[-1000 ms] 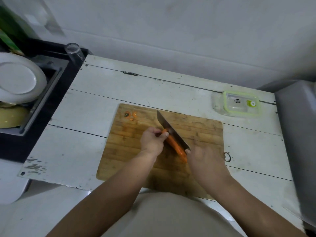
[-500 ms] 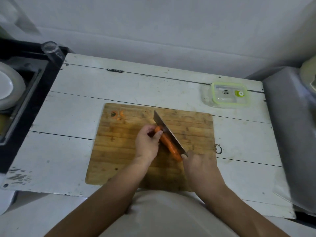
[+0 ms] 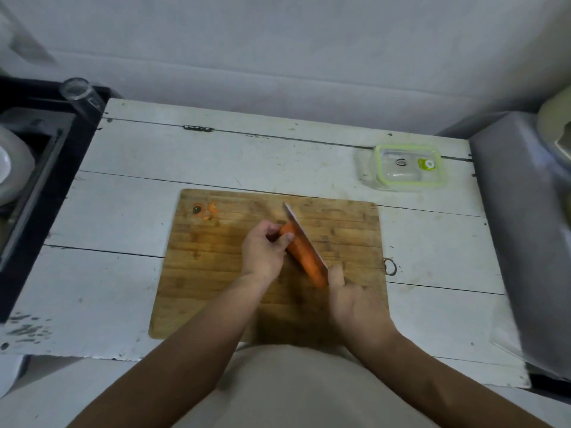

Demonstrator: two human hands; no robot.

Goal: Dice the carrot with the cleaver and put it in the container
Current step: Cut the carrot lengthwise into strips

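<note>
An orange carrot (image 3: 304, 256) lies slantwise on the wooden cutting board (image 3: 216, 273). My left hand (image 3: 264, 250) grips its far end with curled fingers. My right hand (image 3: 352, 299) grips the cleaver's handle, which the hand hides. The cleaver (image 3: 304, 234) stands edge down along the carrot's length, lying against its right side. A clear container with a green-rimmed lid (image 3: 406, 166) sits shut on the table at the back right. Small carrot scraps (image 3: 205, 210) lie at the board's far left corner.
The board rests on a white plank table (image 3: 129, 211). A black dish rack with white plates (image 3: 18, 168) stands at the left, a glass (image 3: 77, 89) at its back corner. A grey appliance (image 3: 522, 230) borders the table's right side.
The view has shifted so the scene sits lower and further left. The blade has stayed lengthwise along the carrot, and both hands keep their grips.
</note>
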